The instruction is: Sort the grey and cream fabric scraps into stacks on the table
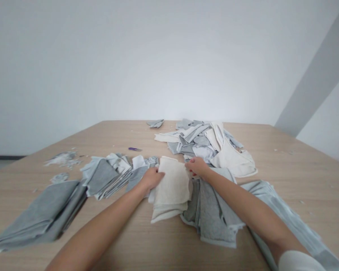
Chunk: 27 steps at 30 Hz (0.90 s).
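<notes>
Cream fabric pieces [173, 184], layered together, lie before me at the middle of the table. My left hand [152, 178] grips their left edge, thumb on top and fingers hidden behind. At the upper right corner, my right hand [197, 167] pinches the cloth with its fingers curled. Just right of the cream cloth, under my right forearm, lie grey fabric pieces [214, 218] with ragged edges. Smaller grey and white pieces [138, 171] rest behind my left hand.
A heap of grey and cream scraps [200, 141] stands at the back. Folded grey fabric [39, 214] and a fanned stack [107, 173] lie left, a long grey stack [293, 222] right. Purple thread snips [135, 149] and white lint [63, 159] lie farther back on the wooden table [124, 241].
</notes>
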### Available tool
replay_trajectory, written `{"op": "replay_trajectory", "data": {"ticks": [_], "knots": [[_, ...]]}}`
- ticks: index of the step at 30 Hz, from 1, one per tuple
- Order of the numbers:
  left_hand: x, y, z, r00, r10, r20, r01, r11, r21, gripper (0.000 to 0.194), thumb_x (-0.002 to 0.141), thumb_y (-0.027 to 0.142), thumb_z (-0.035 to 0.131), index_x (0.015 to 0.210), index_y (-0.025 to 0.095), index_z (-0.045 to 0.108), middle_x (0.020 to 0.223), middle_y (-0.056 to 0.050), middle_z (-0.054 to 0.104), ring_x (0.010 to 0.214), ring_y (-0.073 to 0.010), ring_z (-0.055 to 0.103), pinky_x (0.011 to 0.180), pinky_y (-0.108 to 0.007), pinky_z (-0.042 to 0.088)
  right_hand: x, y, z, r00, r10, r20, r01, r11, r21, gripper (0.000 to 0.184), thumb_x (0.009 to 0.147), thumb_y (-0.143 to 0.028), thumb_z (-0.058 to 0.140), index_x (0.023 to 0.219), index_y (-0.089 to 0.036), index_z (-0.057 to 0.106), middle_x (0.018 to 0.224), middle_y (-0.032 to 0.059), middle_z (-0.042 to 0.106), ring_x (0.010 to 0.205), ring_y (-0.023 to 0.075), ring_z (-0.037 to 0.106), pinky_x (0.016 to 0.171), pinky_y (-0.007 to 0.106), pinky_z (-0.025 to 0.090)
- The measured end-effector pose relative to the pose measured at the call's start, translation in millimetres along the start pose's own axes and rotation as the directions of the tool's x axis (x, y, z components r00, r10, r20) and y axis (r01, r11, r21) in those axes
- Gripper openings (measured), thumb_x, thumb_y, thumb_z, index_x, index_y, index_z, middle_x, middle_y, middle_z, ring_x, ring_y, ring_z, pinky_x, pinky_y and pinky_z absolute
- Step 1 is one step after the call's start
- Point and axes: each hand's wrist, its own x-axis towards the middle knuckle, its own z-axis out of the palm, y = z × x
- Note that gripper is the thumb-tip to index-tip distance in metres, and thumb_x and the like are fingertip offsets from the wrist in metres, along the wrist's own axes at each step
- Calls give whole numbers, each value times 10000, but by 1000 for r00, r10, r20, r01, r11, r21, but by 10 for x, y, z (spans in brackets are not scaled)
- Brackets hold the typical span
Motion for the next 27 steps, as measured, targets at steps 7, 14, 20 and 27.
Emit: {"op": "replay_trajectory", "data": {"ticks": [7, 14, 20, 27], "knots": [[-38, -13, -67, 993, 105, -59, -85, 959, 270, 408, 802, 372, 573, 1120, 117, 581, 1090, -156, 657, 1056, -308, 605, 911, -373, 445, -133, 45, -254, 992, 35, 123, -9, 979, -203, 304, 918, -367, 565, 1120, -143, 604, 1102, 73, 624, 941, 201, 618, 823, 395, 528], [-535, 35, -22, 834, 552, 11, -495, 738, 459, 439, 916, 422, 462, 1274, 170, 499, 1315, -152, 502, 1214, -287, 505, 989, -426, 445, -829, 132, -799, 956, -85, 281, 220, 842, -492, 477, 878, -473, 536, 1214, -144, 622, 1299, 163, 580, 1248, 305, 483, 1032, 447, 375], [-900, -46, 227, 747, 492, 448, -664, 525, 532, 994, 623, 631, 729, 1459, 247, 353, 1561, -161, 239, 1437, -413, 143, 1112, -656, 143, -1721, 424, -676, 912, 39, 407, 280, 667, -691, 1172, 522, -755, 711, 1495, -246, 301, 1573, 189, 163, 1412, 485, 120, 1067, 706, 147], [-898, -89, 395, 771, 305, 559, -629, 498, 597, 1200, 472, 618, 812, 1491, 318, 253, 1581, -147, 123, 1437, -433, 33, 1079, -709, 9, -1980, 791, -297, 929, -174, 326, 369, 489, -791, 1142, 463, -633, 818, 1453, -276, 373, 1542, 175, 277, 1360, 546, 189, 980, 784, 174]]}}
